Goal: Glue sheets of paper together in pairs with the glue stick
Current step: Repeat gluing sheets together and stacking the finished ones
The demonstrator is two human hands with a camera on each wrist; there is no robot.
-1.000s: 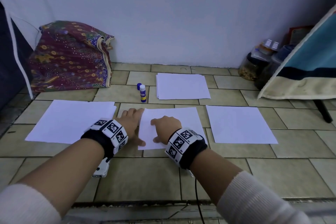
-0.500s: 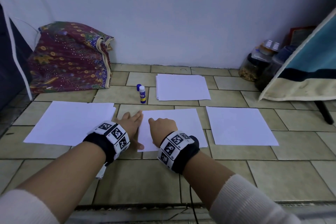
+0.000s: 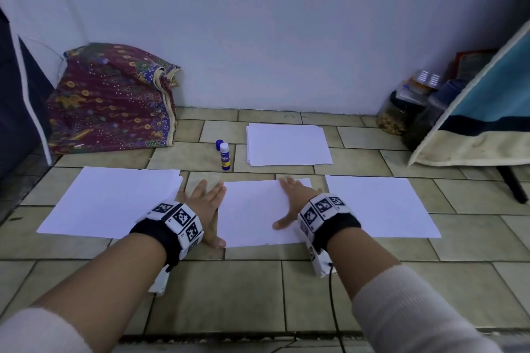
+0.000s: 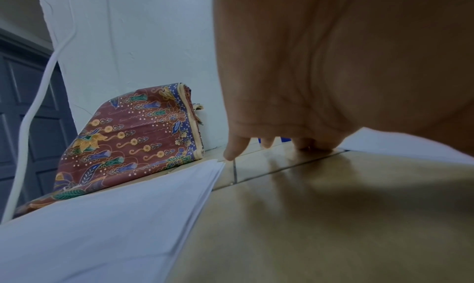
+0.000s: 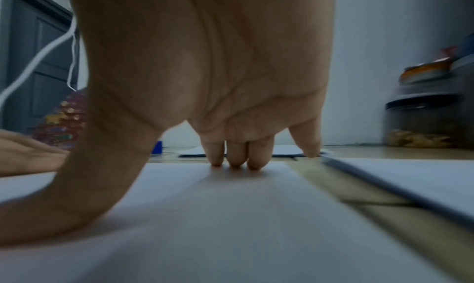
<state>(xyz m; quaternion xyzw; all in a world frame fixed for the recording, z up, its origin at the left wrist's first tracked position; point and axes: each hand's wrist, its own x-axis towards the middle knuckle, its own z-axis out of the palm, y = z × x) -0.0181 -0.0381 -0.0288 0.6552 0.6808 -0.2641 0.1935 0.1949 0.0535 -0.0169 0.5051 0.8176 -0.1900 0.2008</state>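
A white sheet of paper (image 3: pixel 252 212) lies on the tiled floor in front of me. My left hand (image 3: pixel 205 203) rests flat at its left edge, fingers straight, thumb at the near corner. My right hand (image 3: pixel 295 200) presses flat on the sheet's right part, fingers (image 5: pixel 234 155) straight and tips down on the paper (image 5: pixel 231 216). A glue stick (image 3: pixel 224 156) stands upright beyond the sheet, its blue cap (image 3: pixel 219 144) beside it. A stack of sheets (image 3: pixel 286 145) lies at the back, a stack (image 3: pixel 114 200) on the left and a sheet (image 3: pixel 378 206) on the right.
A patterned cloth bundle (image 3: pixel 111 100) leans in the left corner against the wall. Jars (image 3: pixel 401 112) and a blue-and-cream fabric panel (image 3: pixel 487 123) stand at the right. A dark leg (image 3: pixel 513 186) reaches the floor near the right sheet.
My right hand has slid from the left part of the middle sheet to its right side, fingers spread flat. The left hand has stayed at the left edge.
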